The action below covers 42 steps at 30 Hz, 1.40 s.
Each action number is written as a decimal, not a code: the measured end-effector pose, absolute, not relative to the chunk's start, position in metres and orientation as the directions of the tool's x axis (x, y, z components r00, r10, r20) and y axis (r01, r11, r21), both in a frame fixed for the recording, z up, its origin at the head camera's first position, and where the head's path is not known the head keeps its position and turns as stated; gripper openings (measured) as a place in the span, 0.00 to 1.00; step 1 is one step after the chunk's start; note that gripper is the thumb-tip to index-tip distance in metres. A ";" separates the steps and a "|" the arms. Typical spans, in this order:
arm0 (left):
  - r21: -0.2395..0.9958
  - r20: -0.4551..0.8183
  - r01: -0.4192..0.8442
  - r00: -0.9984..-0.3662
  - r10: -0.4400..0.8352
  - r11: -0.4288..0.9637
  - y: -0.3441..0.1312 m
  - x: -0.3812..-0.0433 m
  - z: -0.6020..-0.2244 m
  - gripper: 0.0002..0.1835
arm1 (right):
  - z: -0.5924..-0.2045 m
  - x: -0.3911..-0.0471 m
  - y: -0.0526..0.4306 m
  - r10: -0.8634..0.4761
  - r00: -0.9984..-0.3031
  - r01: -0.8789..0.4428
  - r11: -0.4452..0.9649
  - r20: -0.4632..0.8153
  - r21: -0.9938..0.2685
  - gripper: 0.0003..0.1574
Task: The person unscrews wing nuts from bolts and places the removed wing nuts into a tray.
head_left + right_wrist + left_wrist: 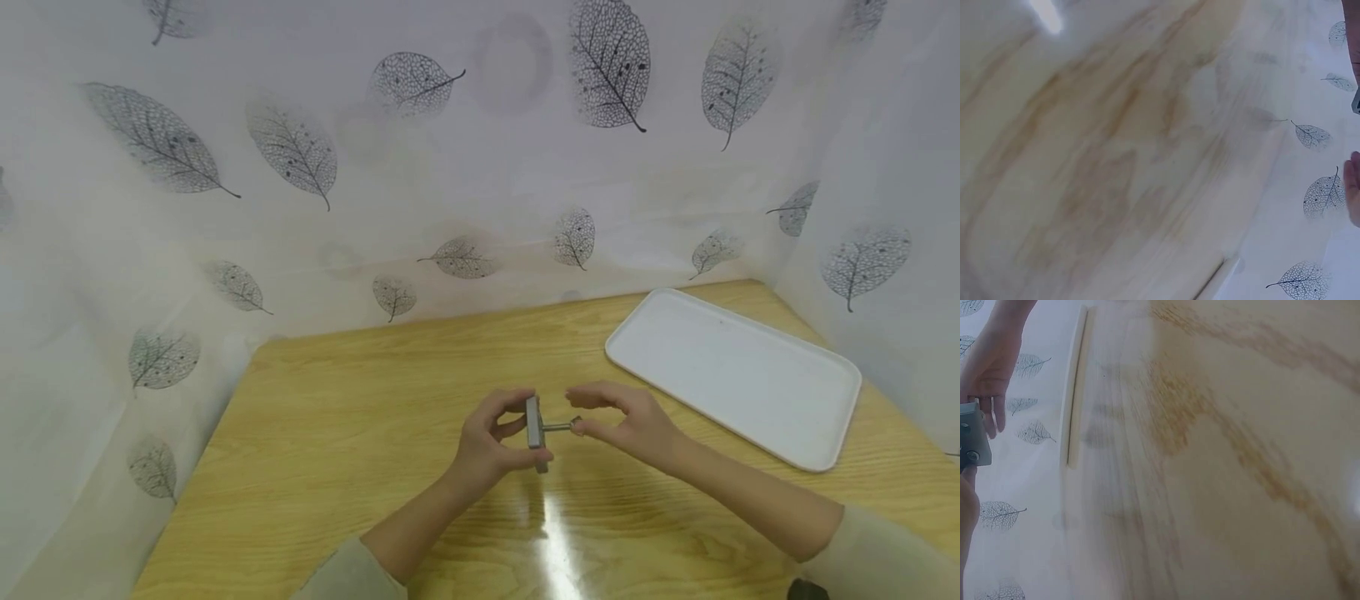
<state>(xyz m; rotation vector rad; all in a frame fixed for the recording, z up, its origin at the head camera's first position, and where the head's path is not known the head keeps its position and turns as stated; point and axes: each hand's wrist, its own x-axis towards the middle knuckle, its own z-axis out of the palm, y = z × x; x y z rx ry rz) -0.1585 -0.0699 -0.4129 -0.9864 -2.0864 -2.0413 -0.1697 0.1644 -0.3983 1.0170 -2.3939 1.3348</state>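
My left hand grips a grey metal plate by its edges, thumb below and fingers above, over the table. A thin metal rod sticks out of the plate toward the right, with a small wider end. At that end is my right hand; its thumb touches or nearly touches the end, and the index finger stretches above, apart from the rod. In the left wrist view the plate shows round holes at the left border. Only a sliver of the metal piece appears in the right wrist view.
A white rectangular tray lies at the back right of the wood-grain table. Pale sheets with a leaf print hang behind the table and at its sides. Light glares off the tabletop near the front.
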 end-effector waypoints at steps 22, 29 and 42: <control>0.867 0.479 0.494 -0.786 0.391 -0.068 -0.069 -0.159 -0.414 0.39 | -0.388 -0.180 0.171 -0.552 -0.738 0.439 0.043 -0.387 -0.898 0.15; 0.879 0.455 0.472 -0.796 0.400 -0.062 -0.068 -0.158 -0.413 0.38 | -0.386 -0.178 0.168 -0.551 -0.754 0.383 0.074 -0.358 -0.921 0.22; 0.881 0.452 0.468 -0.797 0.401 -0.063 -0.069 -0.158 -0.415 0.37 | -0.390 -0.171 0.164 -0.466 -0.880 -0.023 0.235 -0.092 -0.972 0.19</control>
